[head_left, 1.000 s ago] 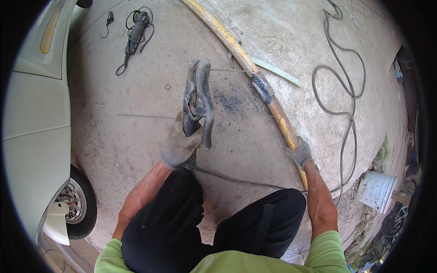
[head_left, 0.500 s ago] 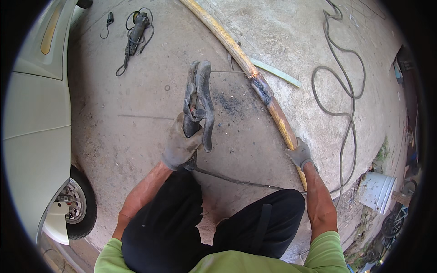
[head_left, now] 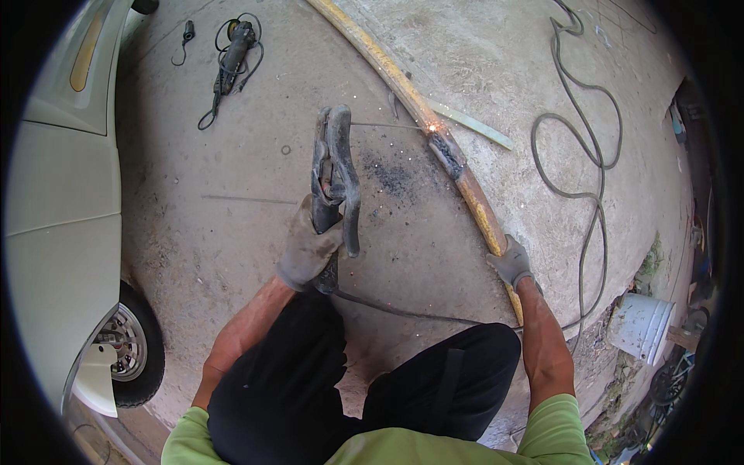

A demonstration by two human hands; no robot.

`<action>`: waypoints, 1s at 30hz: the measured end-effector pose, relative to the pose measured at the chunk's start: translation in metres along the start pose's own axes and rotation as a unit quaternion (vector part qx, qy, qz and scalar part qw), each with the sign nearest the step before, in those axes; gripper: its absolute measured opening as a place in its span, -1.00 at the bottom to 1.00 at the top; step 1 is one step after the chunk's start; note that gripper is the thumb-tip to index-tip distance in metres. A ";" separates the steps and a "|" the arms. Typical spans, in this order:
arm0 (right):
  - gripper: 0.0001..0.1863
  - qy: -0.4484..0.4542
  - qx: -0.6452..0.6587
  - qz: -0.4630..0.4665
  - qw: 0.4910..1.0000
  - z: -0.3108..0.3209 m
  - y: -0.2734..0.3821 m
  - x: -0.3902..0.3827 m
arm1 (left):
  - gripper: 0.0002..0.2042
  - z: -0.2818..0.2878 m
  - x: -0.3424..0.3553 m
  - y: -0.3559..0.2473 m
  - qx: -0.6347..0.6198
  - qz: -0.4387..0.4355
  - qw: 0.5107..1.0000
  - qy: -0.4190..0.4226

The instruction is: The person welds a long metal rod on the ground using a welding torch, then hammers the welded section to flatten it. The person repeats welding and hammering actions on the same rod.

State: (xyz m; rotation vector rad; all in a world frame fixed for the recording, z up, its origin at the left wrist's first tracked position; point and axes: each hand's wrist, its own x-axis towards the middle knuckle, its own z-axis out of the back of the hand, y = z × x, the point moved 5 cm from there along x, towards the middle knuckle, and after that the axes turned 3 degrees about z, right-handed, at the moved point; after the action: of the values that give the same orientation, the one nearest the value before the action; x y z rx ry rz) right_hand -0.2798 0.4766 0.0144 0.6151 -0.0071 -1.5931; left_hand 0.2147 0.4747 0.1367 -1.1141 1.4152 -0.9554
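My gloved left hand is closed around the handle of a black welding electrode holder. A thin welding rod runs from its jaws to a long, curved, yellow rusty pipe. Where the rod's tip meets the pipe, a bright orange spark glows, with small sparks scattered about. Just below the glow, the pipe has a blackened, burnt section. My gloved right hand grips the pipe's near part, fingers wrapped round it. From the holder a dark cable trails to the right under my knee.
An angle grinder with its cord lies at the far left. A pale flat strip rests beyond the pipe; a loose rod lies on the concrete. A car stands left. At right are a looping cable and a white bucket.
The glow at the rod's tip has become brighter, and more sparks fly. My left hand and the holder have shifted slightly left. My right hand stays on the pipe.
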 end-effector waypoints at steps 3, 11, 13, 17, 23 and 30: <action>-0.33 0.048 -0.004 -0.046 0.998 0.002 0.005 0.002 | -0.62 0.003 0.001 0.003 0.025 -0.004 1.000 -0.010; -0.34 0.038 -0.004 -0.043 0.998 0.001 0.004 0.001 | -0.63 0.003 0.001 0.003 0.016 -0.013 1.000 -0.006; -0.35 0.038 0.000 -0.040 0.998 0.000 0.002 0.001 | -0.63 0.001 0.000 0.001 -0.002 -0.009 1.000 -0.002; -0.35 0.047 0.018 -0.057 0.997 0.000 0.002 0.000 | -0.66 0.003 0.001 -0.002 0.035 -0.029 0.999 0.002; -0.34 0.025 0.004 -0.030 0.999 -0.001 -0.002 0.000 | -0.71 0.000 0.002 -0.008 0.048 -0.022 0.999 -0.002; -0.34 0.044 0.015 -0.051 0.998 -0.004 0.001 0.003 | -0.50 0.015 0.006 0.018 0.075 -0.002 0.997 -0.015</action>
State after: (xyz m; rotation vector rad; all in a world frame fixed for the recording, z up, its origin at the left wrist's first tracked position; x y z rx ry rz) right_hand -0.2778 0.4750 0.0104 0.7172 0.0668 -1.6648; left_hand 0.2272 0.4739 0.1162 -1.0174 1.2953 -1.0263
